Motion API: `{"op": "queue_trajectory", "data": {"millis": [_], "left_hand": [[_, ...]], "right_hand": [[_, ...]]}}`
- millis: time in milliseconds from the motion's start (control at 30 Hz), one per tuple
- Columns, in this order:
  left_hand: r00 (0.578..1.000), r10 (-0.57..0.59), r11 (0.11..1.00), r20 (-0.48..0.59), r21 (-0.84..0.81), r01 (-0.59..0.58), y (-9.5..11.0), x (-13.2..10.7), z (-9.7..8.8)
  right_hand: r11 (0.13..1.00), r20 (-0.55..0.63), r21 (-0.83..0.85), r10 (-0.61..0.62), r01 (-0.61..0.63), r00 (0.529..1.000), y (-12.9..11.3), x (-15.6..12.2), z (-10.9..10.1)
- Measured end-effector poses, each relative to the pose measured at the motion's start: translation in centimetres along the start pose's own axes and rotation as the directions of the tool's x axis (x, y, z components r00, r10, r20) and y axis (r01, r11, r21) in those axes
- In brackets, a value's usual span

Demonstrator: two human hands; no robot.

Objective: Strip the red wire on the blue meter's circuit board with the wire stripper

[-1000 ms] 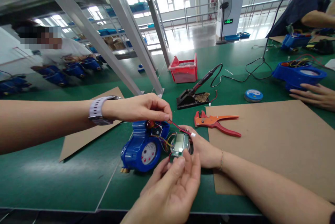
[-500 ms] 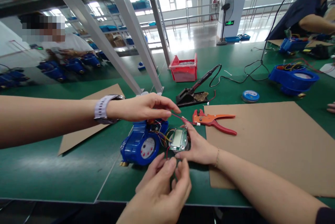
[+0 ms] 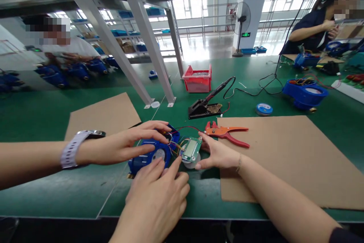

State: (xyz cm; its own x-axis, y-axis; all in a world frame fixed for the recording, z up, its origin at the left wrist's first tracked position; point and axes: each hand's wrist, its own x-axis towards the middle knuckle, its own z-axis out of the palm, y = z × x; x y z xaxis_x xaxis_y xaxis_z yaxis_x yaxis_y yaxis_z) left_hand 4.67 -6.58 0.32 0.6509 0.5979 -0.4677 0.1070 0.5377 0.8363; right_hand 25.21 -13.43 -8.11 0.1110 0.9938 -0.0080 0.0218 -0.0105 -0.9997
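My left hand [image 3: 142, 141], with a pale watch strap, is spread over a blue water meter [image 3: 139, 159]. Its fingertips are near thin wires in the meter's opening; whether they touch is unclear. A green circuit board [image 3: 191, 149] with a small display sits on a round whitish base, wired to the meter. My right hand [image 3: 217, 152], wearing a thin bracelet, holds the board's right side, thumb by the base and fingers at the upper corner. Another person's hands [image 3: 159, 193] come in from below, one mostly hidden, a fingertip at the board's lower left edge.
Red-orange wire strippers [image 3: 227, 133] overlap a cardboard sheet [image 3: 284, 159]. Behind are a soldering iron [image 3: 214, 91] in its stand, a red bin [image 3: 198, 80] and a round blue tin [image 3: 264, 109]. Metal posts [image 3: 142, 38] rise on the left. Co-workers sit beyond with more blue meters.
My left hand has moved left and down, and a red wire with a white plug no longer runs from its fingers. The other person's hands have shifted left; one finger now points at the board.
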Motion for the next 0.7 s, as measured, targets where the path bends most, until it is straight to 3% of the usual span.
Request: {"op": "queue_trajectory", "data": {"millis": [100,200,267,333,433,567,633,700], "left_hand": [[0.998,-0.018,0.998,-0.055,0.056,0.021,-0.3,-0.3,-0.4],[0.971,0.131,0.976,-0.201,0.198,-0.091,-0.5,-0.7,-0.9],[0.907,0.286,0.928,-0.310,0.324,-0.182,-0.5,-0.6,-1.0],[0.807,0.455,0.843,-0.376,0.474,-0.255,-0.7,-0.5,-1.0],[0.694,0.665,0.614,-0.275,0.731,-0.298,-1.0,-0.1,-1.2],[0.619,0.785,0.227,-0.001,0.931,-0.286,-1.8,0.0,-2.1],[0.598,0.800,0.158,0.054,0.942,-0.296,-2.2,-0.1,-2.6],[0.594,0.801,0.154,0.069,0.936,-0.317,-2.7,-0.1,-3.1]], "right_hand": [[0.999,0.012,-0.022,0.035,-0.035,0.999,-0.3,-0.2,-0.2],[0.998,0.007,-0.047,0.034,-0.034,0.999,-0.2,-0.3,-0.2],[0.998,0.009,-0.058,0.031,-0.030,0.999,0.0,-0.3,-0.2],[0.997,0.011,-0.070,0.030,-0.029,0.999,0.1,-0.3,-0.3],[0.995,0.009,-0.098,0.039,-0.037,0.999,0.1,-0.3,-0.6],[0.988,-0.028,-0.149,0.044,-0.048,0.999,0.0,-0.4,-1.1],[0.982,-0.070,-0.179,0.042,-0.054,0.997,0.1,-0.4,-1.3],[0.977,-0.115,-0.204,0.036,-0.059,0.993,0.3,-0.2,-1.4]]}}
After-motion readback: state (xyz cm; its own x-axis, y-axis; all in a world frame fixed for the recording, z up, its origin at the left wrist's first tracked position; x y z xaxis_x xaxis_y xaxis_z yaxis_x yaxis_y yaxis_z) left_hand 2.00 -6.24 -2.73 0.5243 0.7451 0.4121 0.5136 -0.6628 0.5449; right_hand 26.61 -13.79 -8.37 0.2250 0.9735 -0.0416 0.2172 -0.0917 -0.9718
